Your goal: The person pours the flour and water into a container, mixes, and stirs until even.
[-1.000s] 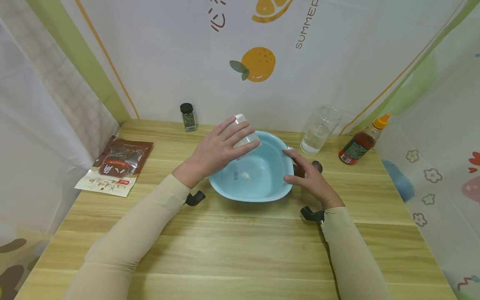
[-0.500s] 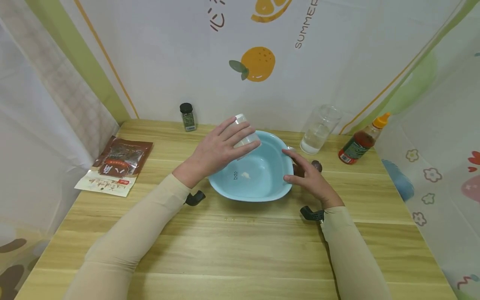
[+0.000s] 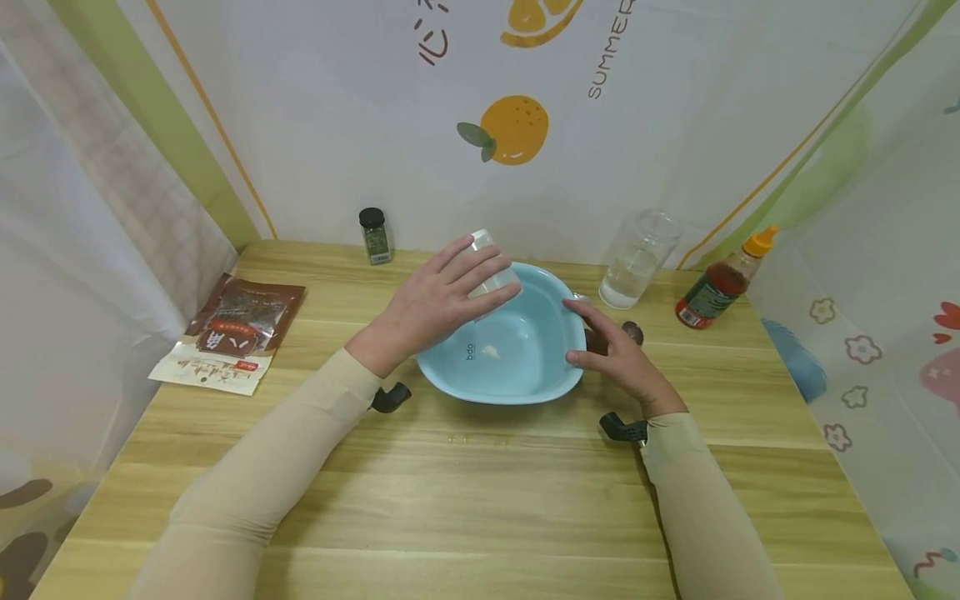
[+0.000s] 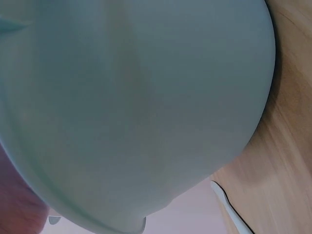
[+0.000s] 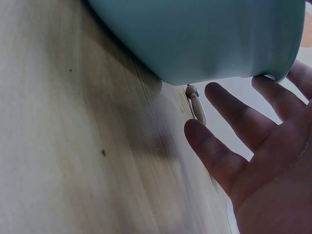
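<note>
In the head view a light blue basin (image 3: 525, 367) stands on the wooden table, with a small white patch on its inner bottom beside dark lettering. My left hand (image 3: 438, 296) holds a white cup (image 3: 483, 242), tilted over the basin's left side, fingers spread across it. The cup's contents are hidden. On the right rim rest the thumb and forefinger of my right hand (image 3: 618, 358). The right wrist view has the right hand's other fingers (image 5: 239, 112) outside the basin, one tip under its lip. Mostly basin wall (image 4: 146, 107) fills the left wrist view.
Behind stand a black-capped spice jar (image 3: 375, 236), a glass of clear liquid (image 3: 637, 262) and a red sauce bottle (image 3: 716, 279). Two food packets (image 3: 240, 325) lie at left. A dark round-ended object (image 3: 632, 332) shows behind my right hand. Small wet drops (image 3: 457, 439) dot the table.
</note>
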The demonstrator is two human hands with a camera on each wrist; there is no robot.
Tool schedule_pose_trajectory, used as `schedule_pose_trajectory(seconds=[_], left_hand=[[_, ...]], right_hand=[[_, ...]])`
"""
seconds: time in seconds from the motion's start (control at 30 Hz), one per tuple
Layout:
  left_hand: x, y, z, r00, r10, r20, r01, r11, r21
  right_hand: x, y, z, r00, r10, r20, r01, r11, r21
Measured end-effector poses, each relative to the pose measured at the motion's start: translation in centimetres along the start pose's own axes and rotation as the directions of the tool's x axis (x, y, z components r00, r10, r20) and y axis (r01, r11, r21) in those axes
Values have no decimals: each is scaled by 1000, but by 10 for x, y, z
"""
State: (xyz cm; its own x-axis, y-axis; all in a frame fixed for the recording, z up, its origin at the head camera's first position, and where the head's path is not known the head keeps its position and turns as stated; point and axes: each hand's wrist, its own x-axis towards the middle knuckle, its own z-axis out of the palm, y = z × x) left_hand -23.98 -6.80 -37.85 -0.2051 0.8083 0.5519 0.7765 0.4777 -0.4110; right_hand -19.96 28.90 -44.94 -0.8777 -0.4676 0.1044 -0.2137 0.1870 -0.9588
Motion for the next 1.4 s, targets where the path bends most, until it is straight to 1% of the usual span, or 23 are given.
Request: schedule_pose_trajectory(seconds=[0.23,0.47,0.73,1.03,1.27,1.4], left_hand=[[0,1,2,1000,2,-2,-2,1000,5],[-1,1,2,1000,10,-12,-10,1000,4],[-1,1,1,1000,10,-5,-10,1000,-1],[-1,1,1,1000,13,8,-13,1000,13],[0,1,1,1000,20,0,-20,1000,19],[0,1,0,1000,20,10,-20,1000,15]], right_hand=[[-1,-2,1,1000,-1,2,1,1000,2],[-1,-4,2,1000,14,0,-14,1000,3],[-1,-3,2,1000,13,1,-13,1000,9],[-1,-2,2,1000,12,1,-12,1000,3],[-1,-2,1,1000,10,-4,-10,1000,6],[0,-2,1,1000,9,-4,-9,1000,4]])
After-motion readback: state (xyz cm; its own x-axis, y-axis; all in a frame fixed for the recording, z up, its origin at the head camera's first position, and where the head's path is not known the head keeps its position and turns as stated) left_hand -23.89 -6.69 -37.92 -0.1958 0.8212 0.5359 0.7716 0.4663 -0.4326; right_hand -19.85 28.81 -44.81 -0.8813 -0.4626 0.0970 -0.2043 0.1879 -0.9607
